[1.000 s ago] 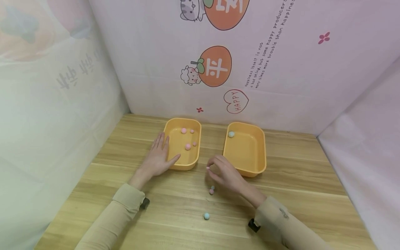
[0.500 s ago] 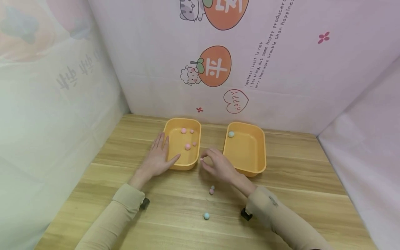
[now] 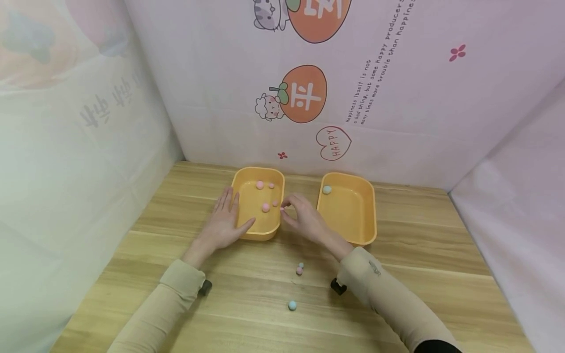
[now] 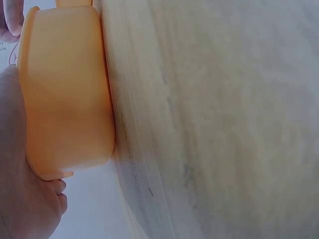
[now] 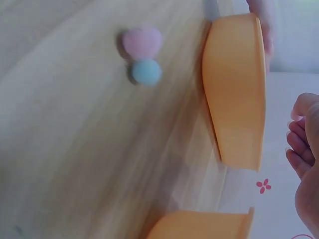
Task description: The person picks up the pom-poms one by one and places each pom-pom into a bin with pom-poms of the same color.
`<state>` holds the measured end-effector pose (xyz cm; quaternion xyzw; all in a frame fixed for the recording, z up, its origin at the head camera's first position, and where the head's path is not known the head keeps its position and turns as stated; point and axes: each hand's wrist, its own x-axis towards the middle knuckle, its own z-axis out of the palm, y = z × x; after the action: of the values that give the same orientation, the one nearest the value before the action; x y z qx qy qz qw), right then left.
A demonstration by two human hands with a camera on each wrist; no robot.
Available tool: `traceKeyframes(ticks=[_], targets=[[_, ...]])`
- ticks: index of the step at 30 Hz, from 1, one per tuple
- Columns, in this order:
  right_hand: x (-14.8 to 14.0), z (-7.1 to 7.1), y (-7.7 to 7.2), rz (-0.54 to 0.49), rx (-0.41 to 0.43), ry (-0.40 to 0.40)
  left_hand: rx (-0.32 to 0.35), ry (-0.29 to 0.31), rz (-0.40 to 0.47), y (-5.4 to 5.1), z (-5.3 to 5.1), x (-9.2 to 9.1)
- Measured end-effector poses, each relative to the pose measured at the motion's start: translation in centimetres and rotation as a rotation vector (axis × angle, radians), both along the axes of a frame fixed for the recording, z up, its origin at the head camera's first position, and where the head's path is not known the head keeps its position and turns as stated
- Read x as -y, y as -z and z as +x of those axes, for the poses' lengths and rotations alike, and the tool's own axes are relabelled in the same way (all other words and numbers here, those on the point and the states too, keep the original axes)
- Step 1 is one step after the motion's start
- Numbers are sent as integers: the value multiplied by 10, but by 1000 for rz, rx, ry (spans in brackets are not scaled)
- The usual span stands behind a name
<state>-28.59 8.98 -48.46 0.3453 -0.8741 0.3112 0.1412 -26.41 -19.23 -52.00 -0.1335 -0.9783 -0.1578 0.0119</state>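
Note:
My right hand (image 3: 304, 219) pinches a small pink ball (image 3: 282, 209) between thumb and forefinger, right at the near-right rim of the left yellow tray (image 3: 281, 223). That tray holds several pink balls, among them a larger pink ball (image 3: 266, 208). Against the tray's left side rests my left hand (image 3: 220, 228), fingers straight and thumb spread over the front rim; in the left wrist view it lies along the tray's edge (image 4: 65, 89). From the right wrist view, the hand (image 5: 305, 144) hovers above the tray's rim height, with the pinched ball barely visible.
A second yellow tray (image 3: 372, 215) stands to the right with one pale blue ball (image 3: 326, 189) inside. On the wooden table (image 3: 247, 314) lie a pink ball (image 3: 299, 270) touching a small blue ball (image 3: 301, 264), plus a blue ball (image 3: 292, 305) nearer the front. Printed cloth walls surround the table.
With the small pink ball pinched, my right hand has moved left and away from me, from the gap between the trays to the left tray's rim. My left hand has stayed put.

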Motion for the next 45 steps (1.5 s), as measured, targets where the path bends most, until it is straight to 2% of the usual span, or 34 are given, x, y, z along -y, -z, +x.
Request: traceKeyframes(ticks=[6, 14, 21, 29, 38, 45], targets=[[4, -9, -5, -5, 21, 14, -10, -5, 5, 1, 0, 0], [15, -17, -3, 0, 37, 21, -7, -2, -4, 1, 0, 1], [24, -25, -6, -7, 113, 54, -3, -1, -2, 2, 0, 1], [29, -33, -6, -11, 162, 83, -4, 6, 7, 2, -1, 0], [26, -38, 1, -6, 186, 97, 6, 10, 9, 1, -1, -1], [18, -34, 1, -18, 178, 95, 14, 7, 5, 1, -1, -1]])
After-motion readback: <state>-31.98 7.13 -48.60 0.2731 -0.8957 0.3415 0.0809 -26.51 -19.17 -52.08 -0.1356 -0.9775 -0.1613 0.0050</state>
